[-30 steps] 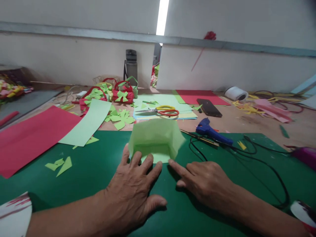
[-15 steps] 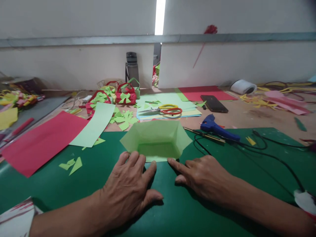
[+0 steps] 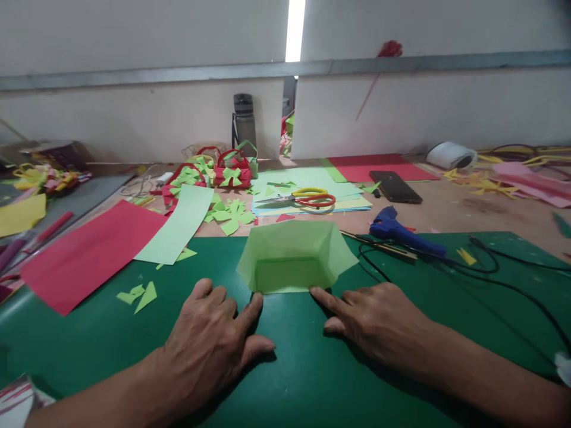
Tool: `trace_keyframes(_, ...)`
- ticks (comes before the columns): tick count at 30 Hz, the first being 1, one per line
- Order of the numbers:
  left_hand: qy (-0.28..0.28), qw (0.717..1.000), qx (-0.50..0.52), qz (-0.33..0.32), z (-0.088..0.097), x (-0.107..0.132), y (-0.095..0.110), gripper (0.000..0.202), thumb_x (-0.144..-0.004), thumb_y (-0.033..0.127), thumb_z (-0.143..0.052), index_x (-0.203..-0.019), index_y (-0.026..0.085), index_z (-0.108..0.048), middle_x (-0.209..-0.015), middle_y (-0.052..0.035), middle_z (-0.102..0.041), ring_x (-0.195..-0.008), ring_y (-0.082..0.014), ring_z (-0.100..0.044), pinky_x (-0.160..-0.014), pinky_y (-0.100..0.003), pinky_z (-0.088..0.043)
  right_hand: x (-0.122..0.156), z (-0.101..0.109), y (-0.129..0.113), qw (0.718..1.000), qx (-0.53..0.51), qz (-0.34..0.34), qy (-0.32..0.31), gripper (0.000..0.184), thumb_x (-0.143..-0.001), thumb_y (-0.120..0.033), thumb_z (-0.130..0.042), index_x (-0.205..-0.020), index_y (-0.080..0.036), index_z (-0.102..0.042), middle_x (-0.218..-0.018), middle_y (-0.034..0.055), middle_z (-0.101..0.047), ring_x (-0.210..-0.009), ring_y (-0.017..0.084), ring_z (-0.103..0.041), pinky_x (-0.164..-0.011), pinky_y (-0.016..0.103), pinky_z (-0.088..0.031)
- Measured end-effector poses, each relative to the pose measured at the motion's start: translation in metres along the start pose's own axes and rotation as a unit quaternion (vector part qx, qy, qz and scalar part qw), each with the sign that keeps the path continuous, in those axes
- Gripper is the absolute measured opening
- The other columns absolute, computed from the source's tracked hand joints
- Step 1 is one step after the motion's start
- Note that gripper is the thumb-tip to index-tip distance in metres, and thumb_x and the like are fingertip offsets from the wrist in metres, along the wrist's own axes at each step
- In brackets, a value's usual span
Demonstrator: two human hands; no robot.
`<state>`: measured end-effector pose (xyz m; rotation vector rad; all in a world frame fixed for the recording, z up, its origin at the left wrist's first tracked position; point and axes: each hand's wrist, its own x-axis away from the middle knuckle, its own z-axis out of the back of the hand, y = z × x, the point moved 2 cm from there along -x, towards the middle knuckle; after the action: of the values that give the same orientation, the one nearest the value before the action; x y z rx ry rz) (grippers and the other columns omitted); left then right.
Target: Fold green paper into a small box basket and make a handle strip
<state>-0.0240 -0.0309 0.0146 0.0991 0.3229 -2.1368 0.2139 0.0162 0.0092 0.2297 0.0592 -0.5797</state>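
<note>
A light green folded paper shape (image 3: 292,241), like an open-fronted box with flared sides, stands on the green cutting mat (image 3: 294,374) before me. My left hand (image 3: 214,327) has its index fingertip at the paper's front left corner, thumb spread and the other fingers bent. At the front right corner, the index fingertip of my right hand (image 3: 379,318) presses on the bottom edge, its remaining fingers curled beneath. Neither hand grips anything.
Left lie a red sheet (image 3: 93,255), a pale green strip (image 3: 178,226) and green scraps (image 3: 146,297). A blue glue gun (image 3: 405,235) with black cable is at right. Behind are scissors (image 3: 307,198), a phone (image 3: 395,186), small red paper baskets (image 3: 232,174) and a bottle (image 3: 244,122).
My left hand has slid left along the paper's front edge to its left corner, uncovering that side. The right fingertip stays at the right corner. The view has shifted slightly.
</note>
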Motion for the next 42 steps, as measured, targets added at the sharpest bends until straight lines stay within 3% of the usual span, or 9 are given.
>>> trace_keyframes(11, 0.054, 0.998, 0.023, 0.000, 0.003, 0.004, 0.001, 0.043, -0.094, 0.048, -0.035, -0.100, 0.016, -0.063, -0.057, -0.0025, -0.056, -0.057, -0.0192, -0.047, -0.062, -0.036, -0.030, -0.002, 0.004, 0.000, 1.000, -0.005, -0.003, 0.009, 0.038, -0.098, -0.041, -0.030, -0.120, -0.017, -0.049, -0.057, -0.0003, -0.062, -0.043, 0.013, -0.053, -0.046, 0.030, -0.007)
trace_keyframes(15, 0.137, 0.984, 0.067, -0.098, 0.012, 0.000, 0.024, 0.040, -0.090, 0.046, -0.045, -0.102, 0.012, -0.063, -0.080, -0.0089, -0.067, -0.072, -0.0234, -0.057, -0.067, -0.037, -0.039, -0.003, 0.004, -0.003, 1.000, -0.005, -0.009, -0.008, 0.036, -0.094, -0.040, -0.043, -0.120, -0.016, -0.051, -0.059, 0.0000, -0.064, -0.046, 0.013, -0.057, -0.045, 0.030, -0.009)
trace_keyframes(18, 0.055, 0.987, 0.097, -0.116, 0.011, -0.011, 0.037, 0.068, -0.088, 0.059, -0.037, -0.125, 0.003, -0.049, -0.131, -0.0205, -0.050, -0.123, -0.0368, -0.041, -0.096, -0.045, -0.035, -0.004, 0.005, -0.004, 1.000, 0.004, -0.012, -0.010, 0.038, -0.091, -0.039, -0.050, -0.121, -0.015, -0.051, -0.061, 0.0011, -0.065, -0.048, 0.014, -0.059, -0.044, 0.030, -0.012)
trace_keyframes(23, -0.105, 0.976, 0.187, -0.046, -0.002, -0.024, 0.037, 0.085, -0.086, 0.067, -0.026, -0.138, -0.001, -0.030, -0.144, -0.0258, -0.028, -0.134, -0.0401, -0.022, -0.106, -0.053, -0.024, -0.005, 0.009, -0.013, 0.999, 0.018, -0.036, 0.003, 0.034, -0.086, -0.033, -0.059, -0.115, -0.015, -0.058, -0.060, 0.0014, -0.065, -0.047, 0.017, -0.058, -0.042, 0.028, -0.023)
trace_keyframes(26, -0.090, 0.972, 0.214, -0.034, -0.002, -0.027, 0.037, 0.084, -0.085, 0.067, -0.031, -0.137, 0.001, -0.034, -0.141, -0.0244, -0.034, -0.132, -0.0392, -0.025, -0.106, -0.052, -0.026, -0.008, 0.016, -0.027, 0.995, -0.012, -0.040, 0.095, 0.021, -0.088, -0.023, -0.052, -0.100, -0.011, -0.064, -0.069, 0.0070, -0.066, -0.060, 0.021, -0.062, -0.051, 0.031, -0.041)
trace_keyframes(29, -0.051, 0.970, 0.230, -0.059, 0.000, -0.031, 0.039, 0.066, -0.090, 0.055, -0.034, -0.136, 0.007, -0.036, -0.136, -0.0194, -0.042, -0.127, -0.0329, -0.034, -0.105, -0.049, -0.029, -0.016, 0.020, -0.042, 0.981, -0.075, -0.004, 0.177, 0.034, -0.092, -0.021, -0.040, -0.113, -0.002, -0.058, -0.102, 0.0198, -0.067, -0.098, 0.028, -0.061, -0.080, 0.040, -0.049)
trace_keyframes(32, -0.032, 0.968, 0.232, -0.086, -0.001, -0.035, 0.039, 0.056, -0.091, 0.043, -0.037, -0.137, 0.010, -0.035, -0.133, -0.0173, -0.045, -0.122, -0.0293, -0.039, -0.105, -0.048, -0.028, -0.024, 0.012, -0.048, 0.985, -0.126, -0.040, 0.109, 0.055, -0.090, -0.033, -0.044, -0.128, 0.006, -0.045, -0.127, 0.0275, -0.052, -0.120, 0.033, -0.047, -0.093, 0.046, -0.046)
trace_keyframes(36, -0.037, 0.972, 0.224, -0.057, -0.007, -0.034, 0.037, 0.068, -0.088, 0.046, -0.039, -0.140, 0.004, -0.027, -0.139, -0.0204, -0.037, -0.129, -0.0334, -0.029, -0.107, -0.050, -0.023, -0.028, -0.001, -0.048, 0.985, -0.142, -0.101, -0.011, 0.063, -0.087, -0.040, -0.049, -0.132, 0.004, -0.042, -0.131, 0.0277, -0.047, -0.120, 0.038, -0.047, -0.090, 0.052, -0.048)
trace_keyframes(42, -0.099, 0.972, 0.211, 0.004, -0.002, -0.031, 0.039, 0.066, -0.083, 0.045, -0.043, -0.133, 0.002, -0.038, -0.125, -0.0225, -0.048, -0.111, -0.0355, -0.044, -0.097, -0.053, -0.033, -0.025, -0.004, -0.049, 0.989, -0.103, -0.100, 0.032, 0.062, -0.088, -0.048, -0.044, -0.127, 0.000, -0.050, -0.124, 0.0251, -0.055, -0.111, 0.035, -0.056, -0.084, 0.047, -0.053)
